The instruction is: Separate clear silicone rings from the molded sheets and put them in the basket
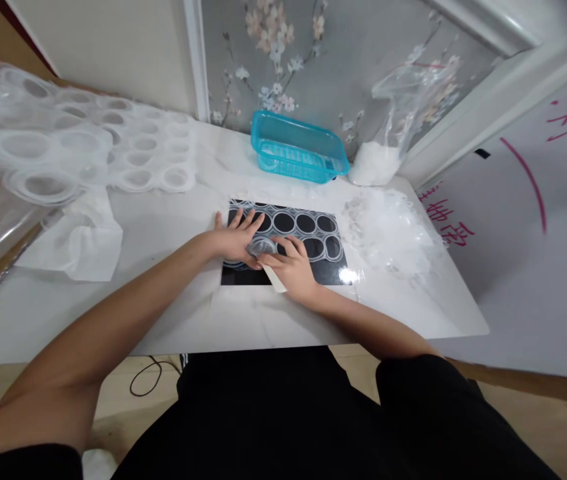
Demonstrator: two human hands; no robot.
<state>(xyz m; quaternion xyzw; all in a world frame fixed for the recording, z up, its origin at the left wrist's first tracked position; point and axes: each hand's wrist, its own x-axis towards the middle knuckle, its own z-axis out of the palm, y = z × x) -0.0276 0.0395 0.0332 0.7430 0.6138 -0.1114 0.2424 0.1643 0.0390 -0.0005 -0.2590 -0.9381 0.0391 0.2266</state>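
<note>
— Clear plastic, mostly. From the head camera, a clear sheet of punched rings (290,230) lies flat on a black mat (243,275), near the middle of the white table (213,320).

— And the hands?

— The left hand (236,239) lies open, fingers spread, pressing flat on the sheet's left end. The right hand (293,267) is closed around a pale flat tool (274,279), its fingertips touching a small clear round disc (262,247) that sits on the sheet between the two hands.

— What lies around them?

— A turquoise basket (296,148) stands at the wall behind the mat. Beside it, to the right, a clear bag (398,127) leans upright. A heap of loose clear pieces (388,230) lies just right of the mat. Far left, more ring sheets (78,147) are spread out, with a white cloth (80,243) near them.
</note>
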